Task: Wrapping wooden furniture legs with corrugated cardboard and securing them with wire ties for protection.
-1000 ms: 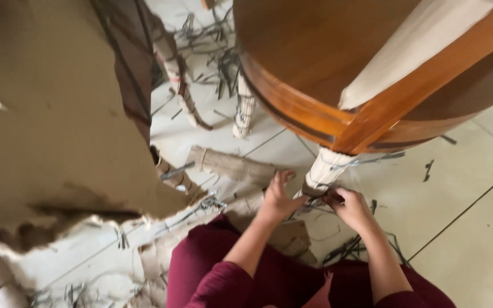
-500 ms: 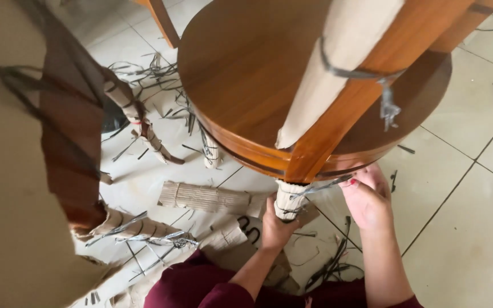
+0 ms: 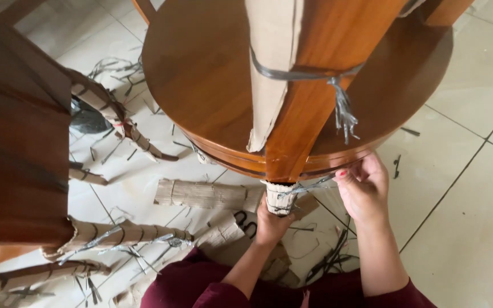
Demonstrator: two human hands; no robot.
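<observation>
Tiled floor (image 3: 475, 188) lies littered with cardboard scraps (image 3: 201, 194). I see my left hand (image 3: 271, 221) clamped round the wrapped chair leg (image 3: 281, 198), steadying it, while my right hand (image 3: 363, 191) pinches the grey string (image 3: 309, 186) taut beside the seat.

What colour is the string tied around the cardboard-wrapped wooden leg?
Grey string, seen best in the head view.

At the centre of the frame the left hand (image 3: 270, 219) wraps around a cardboard-wrapped table leg (image 3: 279, 198) just below the round wooden table (image 3: 201, 74). To its right, the right hand (image 3: 363, 191) pinches a grey plastic strap (image 3: 309, 185) running off that leg. Torn cardboard pieces (image 3: 201, 195) and strap scraps (image 3: 329, 262) litter the tiled floor (image 3: 469, 217) in the lower half.
</observation>
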